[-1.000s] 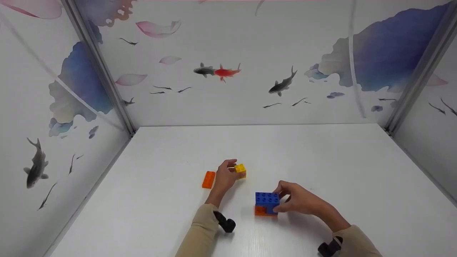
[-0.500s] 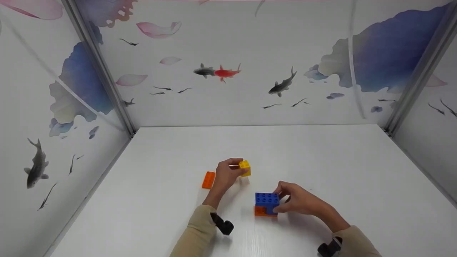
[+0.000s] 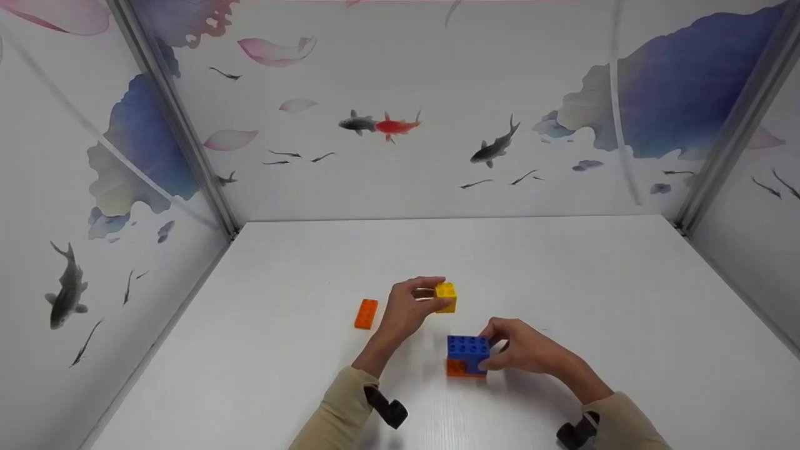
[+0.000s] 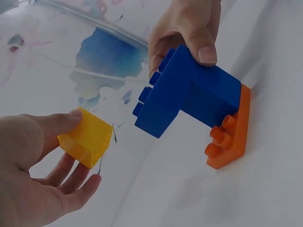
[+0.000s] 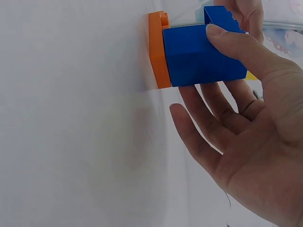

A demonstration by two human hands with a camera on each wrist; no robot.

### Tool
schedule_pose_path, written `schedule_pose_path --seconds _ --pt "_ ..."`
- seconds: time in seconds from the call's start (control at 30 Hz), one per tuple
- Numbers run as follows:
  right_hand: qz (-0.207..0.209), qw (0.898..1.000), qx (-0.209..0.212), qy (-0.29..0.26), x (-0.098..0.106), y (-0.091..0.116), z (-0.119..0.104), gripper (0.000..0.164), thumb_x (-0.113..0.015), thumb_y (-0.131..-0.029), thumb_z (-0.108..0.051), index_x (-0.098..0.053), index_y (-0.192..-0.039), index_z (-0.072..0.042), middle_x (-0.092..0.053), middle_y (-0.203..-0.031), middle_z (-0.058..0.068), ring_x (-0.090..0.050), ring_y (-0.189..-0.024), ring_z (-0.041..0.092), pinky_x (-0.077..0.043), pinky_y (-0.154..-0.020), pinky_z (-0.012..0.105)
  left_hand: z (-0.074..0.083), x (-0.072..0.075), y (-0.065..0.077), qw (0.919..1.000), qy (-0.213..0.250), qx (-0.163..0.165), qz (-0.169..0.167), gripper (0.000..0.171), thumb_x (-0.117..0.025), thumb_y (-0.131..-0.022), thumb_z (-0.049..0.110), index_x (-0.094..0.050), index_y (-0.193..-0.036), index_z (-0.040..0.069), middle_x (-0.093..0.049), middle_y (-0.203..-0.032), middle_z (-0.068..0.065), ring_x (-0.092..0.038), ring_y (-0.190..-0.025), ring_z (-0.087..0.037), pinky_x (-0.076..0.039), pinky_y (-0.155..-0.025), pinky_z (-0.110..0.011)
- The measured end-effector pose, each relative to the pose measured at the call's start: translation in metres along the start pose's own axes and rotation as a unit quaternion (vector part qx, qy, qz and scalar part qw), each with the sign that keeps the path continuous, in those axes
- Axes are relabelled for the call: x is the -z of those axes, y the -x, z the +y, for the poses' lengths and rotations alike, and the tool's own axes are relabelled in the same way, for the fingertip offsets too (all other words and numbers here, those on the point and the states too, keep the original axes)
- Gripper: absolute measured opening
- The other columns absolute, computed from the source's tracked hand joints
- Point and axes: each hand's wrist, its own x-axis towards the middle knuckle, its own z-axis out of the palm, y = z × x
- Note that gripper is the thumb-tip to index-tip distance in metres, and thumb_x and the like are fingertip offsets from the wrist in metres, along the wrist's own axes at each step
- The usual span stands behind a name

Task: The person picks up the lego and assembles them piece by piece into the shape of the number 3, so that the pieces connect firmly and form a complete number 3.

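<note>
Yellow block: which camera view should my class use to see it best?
The left wrist view: the yellow block appears large, held by the left hand. The head view shows it small, partly covered by that hand; the right wrist view shows just a sliver beside the blue blocks.

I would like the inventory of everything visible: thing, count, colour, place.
Table: 1, white, foreground
Walls: 3, white, around table
Wall prints: several, multicoloured, on walls
Metal posts: 2, grey, back corners
Yellow block: 1, yellow, above table
Orange base brick: 1, orange, on table
Blue blocks: 2, blue, stacked on orange base brick
Loose orange brick: 1, orange, left of yellow block
Sleeves: 2, beige, at bottom
Wrist cameras: 2, black, by sleeves
Left grip: 1, holding yellow block
Right grip: 1, holding blue blocks
</note>
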Motion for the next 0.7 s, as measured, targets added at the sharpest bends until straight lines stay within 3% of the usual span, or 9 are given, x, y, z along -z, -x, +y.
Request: schedule_pose_path --seconds 0.23,0.7 --pt "0.001 1.0 -0.014 -0.001 0.0 0.0 -0.001 0.041 -0.086 -0.079 -0.031 -0.063 -0.107 -0.012 -0.068 -0.109 0.002 -0.06 -0.104 0.019 -0.055 -0.096 0.042 0.002 -0.003 0.009 0.9992 -0.035 -0.014 -0.012 0.041 -0.078 -0.088 0.02 -0.067 -0.127 0.011 -0.067 -0.121 -0.01 -0.068 -0.11 -0.024 -0.058 -0.094 -0.033" --pt "0.005 1.0 0.014 0.006 0.0 0.001 0.001 0.042 -0.086 -0.079 -0.031 -0.062 -0.106 -0.01 -0.069 -0.109 0.003 -0.061 -0.103 0.019 -0.055 -0.095 0.045 0.008 -0.019 0.033 0.9977 -0.015 -0.043 -0.05 0.042 -0.077 -0.088 0.025 -0.066 -0.125 0.008 -0.07 -0.117 -0.008 -0.068 -0.106 -0.017 -0.058 -0.094 -0.028"
